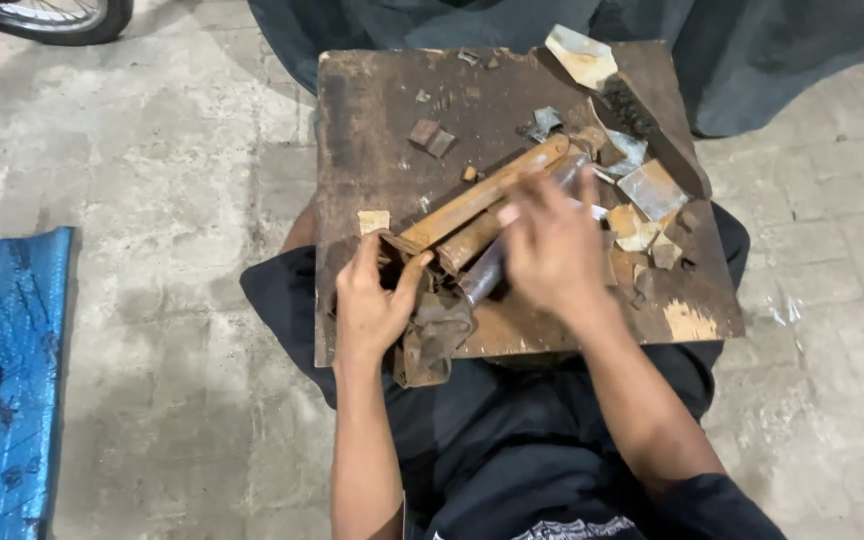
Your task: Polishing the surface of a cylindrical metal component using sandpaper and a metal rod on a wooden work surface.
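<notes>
Left hand (pixel 370 305) pinches a rusty bar's (pixel 482 195) end; right hand (pixel 552 250), fingers spread, covers pipes (pixel 479 275) on the board (pixel 372 110).

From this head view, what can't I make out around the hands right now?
- Right hand: motion-blurred; whether it grips the pipes is unclear, and it covers their middle.
- Left hand: hides the rag top and pipe ends.
- Wheel: cut off by the top edge.

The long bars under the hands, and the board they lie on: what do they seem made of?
Bars: probably steel, coated in orange-brown rust, with straight hard edges. Board: looks like dark, stained wood, with paler chipped patches along its near edge.
</notes>
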